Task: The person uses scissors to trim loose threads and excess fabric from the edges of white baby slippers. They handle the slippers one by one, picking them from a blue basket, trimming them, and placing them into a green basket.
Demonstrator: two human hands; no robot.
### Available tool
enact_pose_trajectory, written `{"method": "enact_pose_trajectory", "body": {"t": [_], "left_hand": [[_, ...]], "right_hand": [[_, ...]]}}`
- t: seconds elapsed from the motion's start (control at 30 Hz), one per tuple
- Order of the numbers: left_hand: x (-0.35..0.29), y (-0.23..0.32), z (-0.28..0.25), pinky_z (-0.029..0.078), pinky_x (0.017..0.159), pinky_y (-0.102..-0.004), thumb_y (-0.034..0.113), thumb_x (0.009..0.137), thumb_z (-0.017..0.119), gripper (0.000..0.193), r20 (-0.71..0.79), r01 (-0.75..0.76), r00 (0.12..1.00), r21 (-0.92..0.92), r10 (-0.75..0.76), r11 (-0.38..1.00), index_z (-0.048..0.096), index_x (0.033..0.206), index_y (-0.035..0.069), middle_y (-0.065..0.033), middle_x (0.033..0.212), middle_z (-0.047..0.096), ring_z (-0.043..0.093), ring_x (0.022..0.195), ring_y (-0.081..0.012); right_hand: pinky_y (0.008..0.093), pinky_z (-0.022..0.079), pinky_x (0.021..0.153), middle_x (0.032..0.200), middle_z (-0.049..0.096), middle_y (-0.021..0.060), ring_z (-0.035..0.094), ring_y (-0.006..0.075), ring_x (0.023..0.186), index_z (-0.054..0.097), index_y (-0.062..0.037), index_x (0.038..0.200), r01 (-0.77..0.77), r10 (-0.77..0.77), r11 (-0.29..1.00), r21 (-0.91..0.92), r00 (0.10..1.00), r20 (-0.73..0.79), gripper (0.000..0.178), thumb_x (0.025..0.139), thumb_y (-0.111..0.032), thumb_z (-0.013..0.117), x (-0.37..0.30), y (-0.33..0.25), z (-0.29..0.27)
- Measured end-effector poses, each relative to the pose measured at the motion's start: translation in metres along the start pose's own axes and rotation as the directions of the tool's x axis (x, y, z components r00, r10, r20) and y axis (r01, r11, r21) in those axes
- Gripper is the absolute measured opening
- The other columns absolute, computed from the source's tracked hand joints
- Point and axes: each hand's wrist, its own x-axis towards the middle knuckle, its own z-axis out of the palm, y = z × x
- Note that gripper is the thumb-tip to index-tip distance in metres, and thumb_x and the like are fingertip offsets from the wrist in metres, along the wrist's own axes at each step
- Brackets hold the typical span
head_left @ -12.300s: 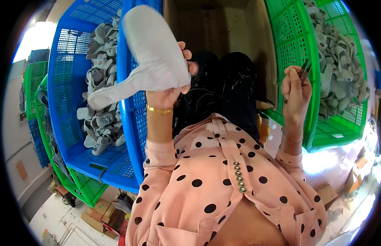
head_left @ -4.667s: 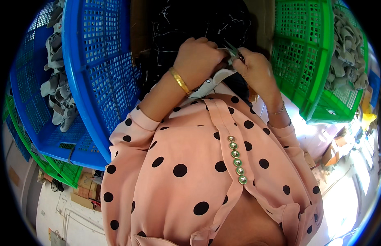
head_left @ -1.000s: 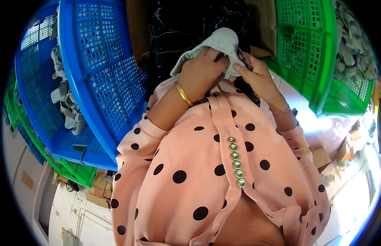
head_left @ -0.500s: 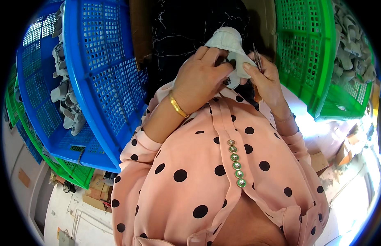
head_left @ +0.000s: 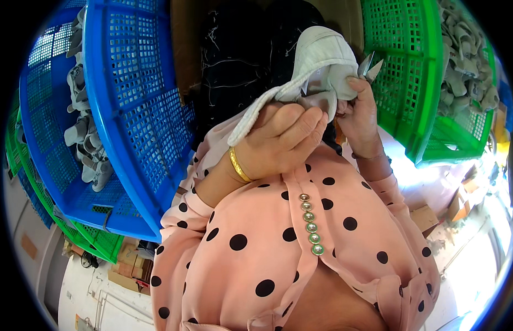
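Note:
A pale grey-white fabric shoe upper [head_left: 324,48] hangs between my two hands above my dark-clad lap, its rounded end pointing away and its open inside partly facing me. My left hand [head_left: 281,135] is closed on its near edge, with the fingers curled into the opening. At the other side, my right hand [head_left: 360,117] pinches the edge with the thumb. Pointed metal blades of scissors [head_left: 372,68] stick out past the right fingers; their handles are hidden in that hand.
To the left stands a tall blue plastic crate [head_left: 137,110], beside another with grey shoe uppers [head_left: 91,146] inside. A green crate [head_left: 402,71] rises close on the right, with more grey uppers [head_left: 466,60] piled beyond its wall. Loose threads cling to my dark trousers [head_left: 234,71].
The shoe upper has been turned and spread out, so its long edge now reaches over my left wrist. My left hand has shifted beneath it, and the scissor blades now point away to the right.

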Motion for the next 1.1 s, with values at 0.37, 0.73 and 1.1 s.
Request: {"method": "enact_pose_trajectory", "body": {"t": [0.37, 0.73, 1.1], "left_hand": [[-0.025, -0.031, -0.111, 0.048, 0.060, -0.0301, 0.007, 0.070, 0.073, 0.016, -0.054, 0.228, 0.973, 0.048, -0.225, 0.973, 0.066, 0.084, 0.004, -0.0055, 0.077, 0.062, 0.061, 0.069, -0.0229], [-0.199, -0.175, -0.291, 0.052, 0.075, -0.0346, 0.022, 0.091, 0.062, 0.026, 0.259, 0.898, 0.048, 0.411, -0.965, 0.155, 0.067, 0.105, 0.001, -0.0120, 0.092, 0.071, 0.067, 0.079, -0.0210], [-0.411, -0.304, -0.128, 0.049, 0.088, -0.0478, 0.041, 0.078, 0.065, 0.041, -0.156, 0.821, -0.057, 0.555, -0.986, -0.135, 0.071, 0.099, 0.007, -0.0234, 0.110, 0.066, 0.063, 0.101, -0.0414]], "right_hand": [[0.0226, 0.036, 0.048, 0.073, 0.048, 0.0018, 0.045, 0.0103, 0.056, 0.057, -0.0085, 0.090, 0.571, -0.601, 0.793, -0.213, 0.790, -0.123, 0.005, 0.094, -0.012, 0.055, -0.009, -0.096, 0.011], [0.0205, 0.027, 0.043, 0.065, 0.043, -0.0011, 0.031, 0.0067, 0.047, 0.053, 0.0025, 0.105, 0.171, -0.198, 0.969, 0.178, 0.970, 0.142, 0.025, 0.103, -0.022, 0.047, 0.044, -0.101, 0.045], [0.0205, 0.027, 0.043, 0.066, 0.043, -0.0030, 0.032, 0.0048, 0.047, 0.056, -0.0015, 0.103, 0.133, -0.126, 0.991, 0.025, 0.974, -0.189, 0.016, 0.101, -0.016, 0.049, 0.041, -0.064, 0.026]]}}
